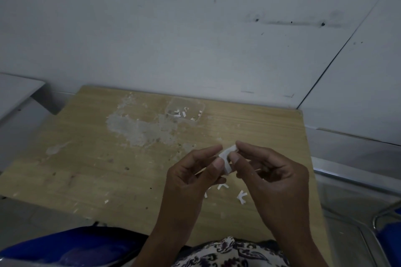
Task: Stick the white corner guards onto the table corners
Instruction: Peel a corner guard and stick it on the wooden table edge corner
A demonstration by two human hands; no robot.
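Note:
A small white corner guard is held up over the right half of the wooden table. My left hand pinches its lower left part between thumb and fingers. My right hand pinches its upper right end with thumb and forefinger. Small white scraps lie on the tabletop just under my hands. The table's far right corner is bare wood.
A clear shallow plastic box with several white pieces stands at the back of the table. Grey residue stains the tabletop's middle. A wall runs close behind. A blue chair is at the right, a grey surface at the left.

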